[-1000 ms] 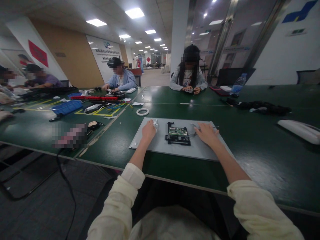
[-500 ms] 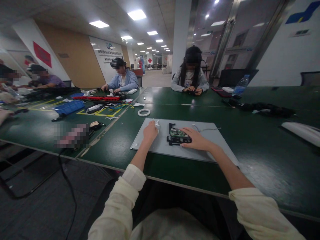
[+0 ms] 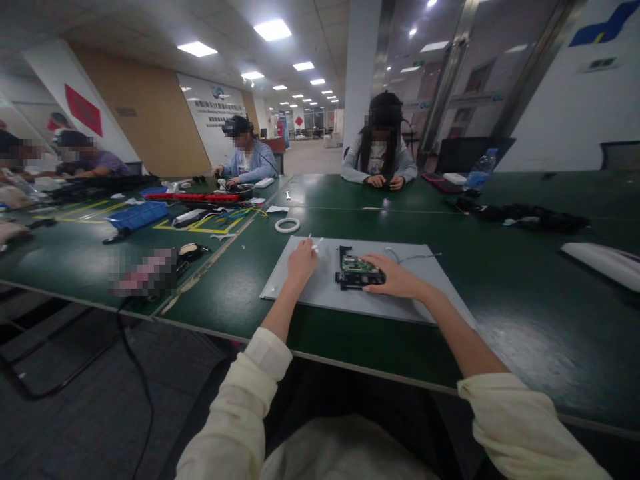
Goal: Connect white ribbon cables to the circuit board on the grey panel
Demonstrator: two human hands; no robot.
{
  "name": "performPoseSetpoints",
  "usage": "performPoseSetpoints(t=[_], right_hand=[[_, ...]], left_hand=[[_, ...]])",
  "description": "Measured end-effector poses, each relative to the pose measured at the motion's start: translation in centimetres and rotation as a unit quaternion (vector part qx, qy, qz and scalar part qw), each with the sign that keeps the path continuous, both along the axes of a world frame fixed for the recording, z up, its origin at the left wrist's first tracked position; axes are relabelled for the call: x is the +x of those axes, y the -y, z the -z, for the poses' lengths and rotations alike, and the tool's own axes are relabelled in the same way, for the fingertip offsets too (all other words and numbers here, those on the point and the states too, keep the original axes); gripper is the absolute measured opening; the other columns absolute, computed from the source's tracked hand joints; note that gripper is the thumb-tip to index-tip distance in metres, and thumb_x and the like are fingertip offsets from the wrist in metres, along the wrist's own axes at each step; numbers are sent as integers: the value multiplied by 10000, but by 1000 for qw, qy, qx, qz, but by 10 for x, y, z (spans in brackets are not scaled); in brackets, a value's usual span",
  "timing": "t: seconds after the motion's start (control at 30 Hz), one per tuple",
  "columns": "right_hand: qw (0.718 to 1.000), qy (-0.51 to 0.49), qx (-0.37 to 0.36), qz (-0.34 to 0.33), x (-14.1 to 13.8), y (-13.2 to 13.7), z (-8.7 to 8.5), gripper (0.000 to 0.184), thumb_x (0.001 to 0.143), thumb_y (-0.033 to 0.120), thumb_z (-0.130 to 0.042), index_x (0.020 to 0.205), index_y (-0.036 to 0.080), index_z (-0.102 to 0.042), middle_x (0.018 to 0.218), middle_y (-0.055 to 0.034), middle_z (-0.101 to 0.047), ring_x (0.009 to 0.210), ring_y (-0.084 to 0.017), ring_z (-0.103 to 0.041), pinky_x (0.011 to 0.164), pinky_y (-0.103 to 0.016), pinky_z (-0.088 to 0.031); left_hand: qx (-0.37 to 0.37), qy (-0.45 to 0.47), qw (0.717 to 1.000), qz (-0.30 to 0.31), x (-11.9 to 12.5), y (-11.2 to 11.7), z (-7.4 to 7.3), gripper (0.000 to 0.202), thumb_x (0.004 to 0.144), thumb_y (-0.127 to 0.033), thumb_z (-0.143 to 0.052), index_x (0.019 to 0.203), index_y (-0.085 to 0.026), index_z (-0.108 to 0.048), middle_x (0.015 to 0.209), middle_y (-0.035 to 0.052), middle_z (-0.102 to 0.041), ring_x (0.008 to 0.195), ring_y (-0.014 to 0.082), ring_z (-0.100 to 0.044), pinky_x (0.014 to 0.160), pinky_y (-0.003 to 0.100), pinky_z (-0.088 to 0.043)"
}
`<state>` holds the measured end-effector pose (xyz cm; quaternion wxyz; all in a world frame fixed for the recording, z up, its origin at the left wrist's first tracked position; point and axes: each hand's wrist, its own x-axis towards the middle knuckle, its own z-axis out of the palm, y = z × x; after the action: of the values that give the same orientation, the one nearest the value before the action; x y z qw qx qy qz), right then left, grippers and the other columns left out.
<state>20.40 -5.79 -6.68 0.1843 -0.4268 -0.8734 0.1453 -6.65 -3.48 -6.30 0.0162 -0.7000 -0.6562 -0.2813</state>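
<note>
On a grey panel [image 3: 325, 293] in front of me lies a black frame carrying a green circuit board [image 3: 356, 265]. My right hand [image 3: 395, 277] grips its right end, thumb at the near edge and fingers over the far side. Left of the board, my left hand [image 3: 301, 263] is closed on a small white piece [image 3: 315, 246]; thin white ends stick out past the fingertips, and its kind is too small to tell. Behind the right hand, a thin grey cable [image 3: 415, 257] lies across the panel's far edge.
A white tape roll [image 3: 287, 225] sits beyond the panel. A blue bin [image 3: 137, 216], loose wires and a pinkish pouch [image 3: 149, 270] are to the left. A water bottle [image 3: 481, 171] stands far right. Two people [image 3: 383, 147] sit across the green table, others at far left.
The white piece in my left hand has turned, with thin ends now showing above the fingers. My right hand and the board have shifted very slightly right.
</note>
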Motion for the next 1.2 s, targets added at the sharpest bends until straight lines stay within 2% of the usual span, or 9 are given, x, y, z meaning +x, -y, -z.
performPoseSetpoints(t=[0.13,0.27,0.4,0.57,0.67,0.8,0.9,1.03,1.2], right_hand=[[1000,-16,13,1,-2,0,2,805,700,597,-601,1387,247,-371,1401,-109,-382,1250,-297,-395,1028,-501,-310],[999,-12,37,16,-4,0,2,782,712,603,-588,1376,239,-390,1401,-113,-383,1254,-288,-390,1035,-492,-307],[995,-65,64,31,-9,3,-6,615,815,556,-484,1337,233,-437,1349,-95,-457,1233,-253,-422,1033,-455,-327],[975,-203,33,82,-19,8,-19,477,898,513,-343,1204,218,-561,1231,-73,-572,1168,-228,-497,1010,-423,-367],[940,-326,-58,82,-25,8,-19,459,898,528,-349,1147,224,-586,1204,-69,-597,1152,-215,-522,1007,-410,-387],[873,-449,-178,69,-29,6,-15,444,893,527,-378,1109,203,-592,1174,-107,-614,1121,-224,-556,998,-410,-413],[848,-479,-219,63,-32,7,-16,422,881,513,-420,1070,185,-607,1157,-125,-622,1105,-247,-568,993,-423,-423],[837,-479,-262,41,-38,11,-18,432,891,514,-400,1044,172,-615,1123,-132,-638,1077,-245,-586,954,-421,-459],[773,-548,-319,35,-43,15,-18,346,863,469,-500,961,176,-654,1031,-115,-673,1008,-217,-620,917,-367,-480]], left_hand=[[29,133,990,26,3,-6,-2,231,875,-244,-393,961,-187,-599,973,58,-666,904,176,-606,775,260,-438],[-32,304,950,66,5,-12,-4,225,825,-258,-428,766,-162,-622,822,23,-669,662,111,-581,585,204,-421],[-90,489,852,163,5,-10,-9,228,781,-344,-504,784,-143,-610,806,24,-659,424,26,-392,426,177,-305],[-186,609,715,287,3,0,-20,340,787,-424,-534,897,-116,-626,954,88,-665,419,5,-353,389,164,-269],[-263,627,664,312,2,7,-26,443,832,-480,-466,987,-105,-643,1044,129,-656,505,46,-484,435,175,-347],[-300,641,627,326,4,17,-33,556,887,-529,-336,1041,-99,-652,1096,157,-645,868,195,-626,693,278,-485],[-287,642,620,348,7,24,-39,613,890,-562,-297,1078,-90,-640,1130,173,-629,1068,267,-573,837,363,-465],[-293,651,596,367,11,28,-41,648,882,-587,-249,1197,-123,-574,1297,145,-528,1237,262,-447,942,373,-405],[-345,676,484,435,11,22,-32,688,860,-596,-259,1262,-99,-515,1386,148,-433,1310,287,-343,998,401,-335]])
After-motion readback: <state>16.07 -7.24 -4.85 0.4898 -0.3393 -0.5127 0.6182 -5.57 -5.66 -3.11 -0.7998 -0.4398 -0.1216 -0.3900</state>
